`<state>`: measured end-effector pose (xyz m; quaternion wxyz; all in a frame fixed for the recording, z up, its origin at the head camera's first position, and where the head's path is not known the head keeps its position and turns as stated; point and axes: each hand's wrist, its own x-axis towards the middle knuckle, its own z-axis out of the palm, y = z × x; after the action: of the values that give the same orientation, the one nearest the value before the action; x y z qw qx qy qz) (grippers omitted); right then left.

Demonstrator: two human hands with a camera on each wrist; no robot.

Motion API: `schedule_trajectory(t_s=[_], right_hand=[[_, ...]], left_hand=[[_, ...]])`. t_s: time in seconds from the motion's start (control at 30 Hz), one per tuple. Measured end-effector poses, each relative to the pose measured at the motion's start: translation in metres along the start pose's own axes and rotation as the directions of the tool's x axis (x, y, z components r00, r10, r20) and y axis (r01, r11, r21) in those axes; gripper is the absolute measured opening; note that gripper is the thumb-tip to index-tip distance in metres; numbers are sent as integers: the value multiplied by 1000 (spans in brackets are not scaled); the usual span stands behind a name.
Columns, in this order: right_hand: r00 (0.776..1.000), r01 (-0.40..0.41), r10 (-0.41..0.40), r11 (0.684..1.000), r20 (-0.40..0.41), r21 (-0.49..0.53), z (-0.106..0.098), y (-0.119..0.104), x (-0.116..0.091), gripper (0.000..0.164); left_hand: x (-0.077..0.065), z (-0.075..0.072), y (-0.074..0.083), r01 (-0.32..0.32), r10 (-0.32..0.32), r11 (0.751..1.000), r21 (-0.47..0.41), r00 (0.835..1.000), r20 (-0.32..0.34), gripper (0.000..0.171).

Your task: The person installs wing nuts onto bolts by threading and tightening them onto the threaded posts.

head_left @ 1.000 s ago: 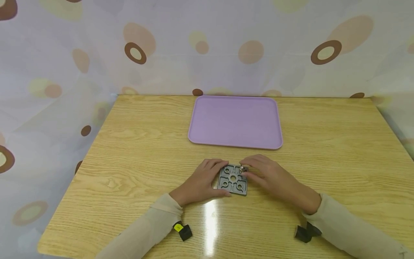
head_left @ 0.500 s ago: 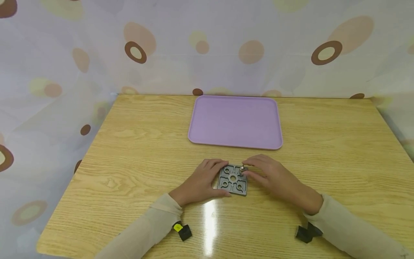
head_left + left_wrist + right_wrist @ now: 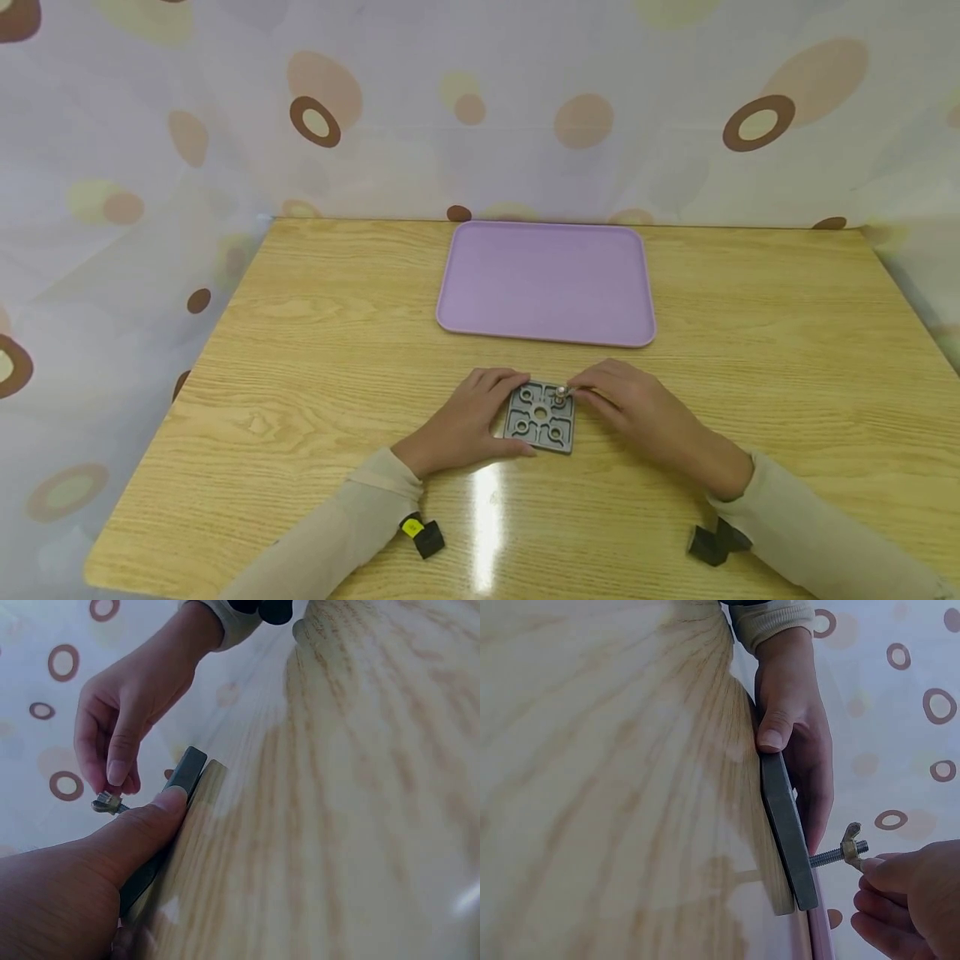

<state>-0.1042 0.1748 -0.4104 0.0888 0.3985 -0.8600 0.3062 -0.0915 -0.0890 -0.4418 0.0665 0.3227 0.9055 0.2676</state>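
A square grey metal plate with a ring-shaped hole in the middle and one near each corner lies flat on the wooden table. My left hand holds it from the left, thumb along its near edge and fingers at the far one. A threaded bolt stands up out of its far right corner hole. Near the bolt's top end sits a brass-coloured wing nut. Thumb and fingers of my right hand pinch one wing of that nut in the right wrist view.
Behind the plate, toward the back edge of the table, lies a purple tray with a low rim. A patterned cloth hangs at the back and sides.
My right fingers have drawn slightly to the right and closed together on one wing of the wing nut, which has turned. The left hand and the plate have stayed put.
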Motion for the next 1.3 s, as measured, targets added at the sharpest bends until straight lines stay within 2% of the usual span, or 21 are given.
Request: schedule_trajectory(t_s=[0.57,0.87,1.3], right_hand=[[1000,2,-3,1000,25,17,0,-2,-1,17],[997,-66,64,998,52,24,2,-6,0,30],[996,-66,66,998,52,4,5,-6,3,36]], left_hand=[[0,1,0,-1,1,1000,11,1000,2,93],[1,1,-1,3,-3,1000,0,1000,10,93],[1,2,-1,-4,4,1000,-11,1000,7,93]])
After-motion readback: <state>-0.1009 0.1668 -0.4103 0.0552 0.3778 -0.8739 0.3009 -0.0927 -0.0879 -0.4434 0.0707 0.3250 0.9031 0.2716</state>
